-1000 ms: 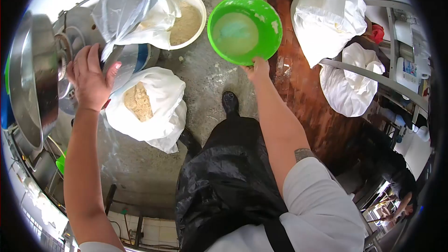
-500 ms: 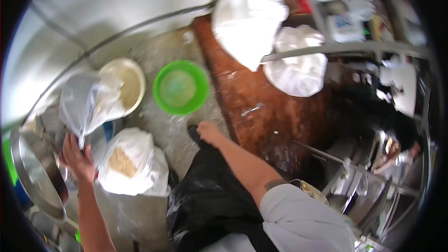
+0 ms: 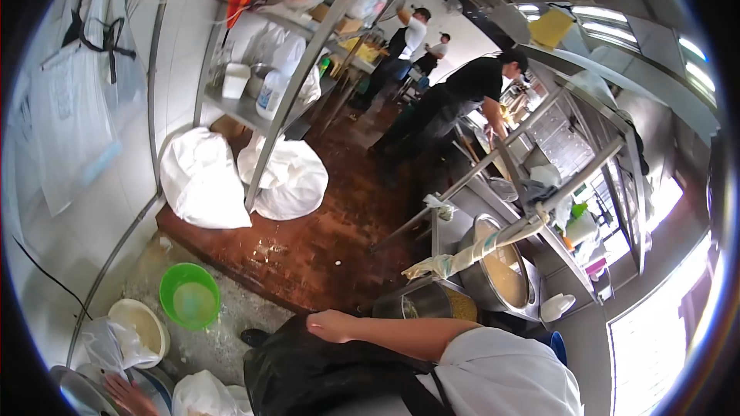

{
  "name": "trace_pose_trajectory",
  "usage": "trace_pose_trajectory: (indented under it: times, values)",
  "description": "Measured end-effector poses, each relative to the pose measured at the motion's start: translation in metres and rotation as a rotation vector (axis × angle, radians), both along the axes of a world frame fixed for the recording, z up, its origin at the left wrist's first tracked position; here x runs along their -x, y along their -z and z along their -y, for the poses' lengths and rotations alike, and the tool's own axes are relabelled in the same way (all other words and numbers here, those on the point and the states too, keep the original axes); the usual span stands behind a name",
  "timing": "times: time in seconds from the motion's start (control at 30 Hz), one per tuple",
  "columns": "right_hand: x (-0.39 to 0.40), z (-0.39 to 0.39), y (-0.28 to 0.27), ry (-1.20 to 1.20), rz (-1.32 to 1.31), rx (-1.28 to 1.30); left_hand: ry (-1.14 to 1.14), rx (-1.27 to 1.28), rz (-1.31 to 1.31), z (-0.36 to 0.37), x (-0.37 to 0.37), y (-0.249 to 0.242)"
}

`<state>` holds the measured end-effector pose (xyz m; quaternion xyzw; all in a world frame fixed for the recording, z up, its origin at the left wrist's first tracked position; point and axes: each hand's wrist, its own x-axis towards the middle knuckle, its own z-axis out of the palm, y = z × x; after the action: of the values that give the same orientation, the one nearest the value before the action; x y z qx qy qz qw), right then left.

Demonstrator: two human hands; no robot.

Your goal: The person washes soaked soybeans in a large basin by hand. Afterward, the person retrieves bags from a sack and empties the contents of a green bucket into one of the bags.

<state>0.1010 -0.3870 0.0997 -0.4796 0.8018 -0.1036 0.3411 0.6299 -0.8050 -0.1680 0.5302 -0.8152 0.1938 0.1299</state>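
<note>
At the lower left, my left hand [image 3: 129,395] is open, its fingers stretched out beside a clear plastic bag [image 3: 105,345]. The bag lies against a cream tub [image 3: 162,333] with pale contents. A white sack [image 3: 202,394] stands just right of this hand, cut off by the lower edge of the view. In front of my black apron [image 3: 308,374], my right hand [image 3: 330,326] is closed in a loose fist, with no object showing in it. A green basin [image 3: 190,297] with a pale, cloudy content sits on the concrete floor ahead.
White sacks [image 3: 202,177] stand on the reddish-brown floor [image 3: 324,250] by a metal shelf [image 3: 297,81]. Large metal pots [image 3: 501,273] are at the right, under a rack bar wrapped in cloth [image 3: 470,250]. A person in black [image 3: 462,92] leans over a work surface; others stand farther back.
My view has swung up and to the right, bringing the room and other people into sight. My left hand stays open near the plastic bag; my right hand stays closed before the apron.
</note>
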Motion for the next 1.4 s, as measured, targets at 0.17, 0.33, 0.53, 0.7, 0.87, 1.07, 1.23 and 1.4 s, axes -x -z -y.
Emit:
trace_pose_trajectory:
  times: [0.17, 0.33, 0.53, 0.7, 0.87, 1.07, 1.23, 1.4]
  values:
    - [-0.018, -0.059, -0.018, 0.087, -0.087, -0.141, -0.24, -0.042, 0.639, -0.01, 0.004, -0.021]
    - [-0.026, -0.058, -0.02, -0.08, -0.103, -0.16, -0.16, -0.281, 0.874, 0.016, -0.005, 0.004]
    - [-0.036, -0.015, -0.056, -0.102, -0.062, -0.066, -0.119, -0.348, 0.734, 0.007, -0.004, 0.017]
    - [-0.038, 0.018, -0.073, -0.126, -0.096, -0.077, -0.105, -0.643, 0.688, -0.019, 0.025, -0.097]
    - [-0.04, 0.042, -0.084, -0.164, -0.085, -0.099, -0.129, -0.524, 0.814, -0.003, 0.02, -0.061]
    - [-0.041, 0.058, -0.082, -0.221, -0.091, -0.048, 0.03, -0.587, 0.978, -0.024, 0.028, -0.127]
    - [-0.046, 0.057, -0.092, -0.185, -0.069, -0.052, -0.006, -0.568, 0.919, -0.018, 0.029, -0.104]
    - [-0.036, 0.042, -0.076, -0.18, -0.078, -0.114, -0.048, -0.671, 0.944, -0.029, 0.044, -0.144]
